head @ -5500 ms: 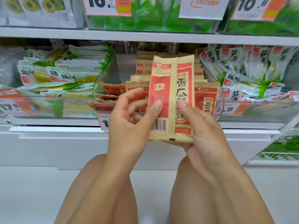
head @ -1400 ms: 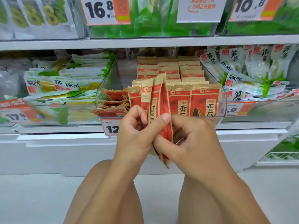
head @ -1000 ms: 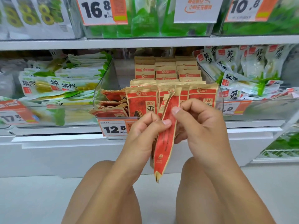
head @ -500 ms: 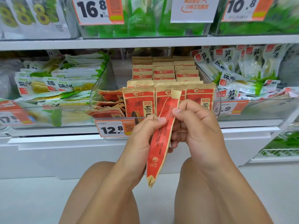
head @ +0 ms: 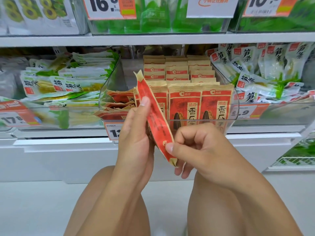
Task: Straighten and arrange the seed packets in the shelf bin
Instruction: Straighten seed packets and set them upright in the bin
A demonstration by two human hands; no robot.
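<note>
A red and tan seed packet (head: 154, 114) stands edge-on and tilted in front of the clear shelf bin (head: 236, 106). My left hand (head: 136, 138) holds its middle, thumb on the red side. The lower corner is pinched by my right hand (head: 196, 149), thumb against fingers. Inside the bin, rows of upright seed packets (head: 201, 103) face forward on the right. Several more seed packets (head: 117, 106) lie flat and crooked in the bin's left part.
Bins of green and white bamboo-shoot packs (head: 71, 86) flank the seed bin, with more bamboo-shoot packs (head: 265, 70) on the right. A price tag (head: 112, 132) hangs below the bin. An upper shelf (head: 156, 38) runs overhead. My bare knees are below, over a pale floor.
The packet has tipped the other way, its top now leaning left. My right hand slid down from its upper part to its lower corner. My left thumb moved up along it.
</note>
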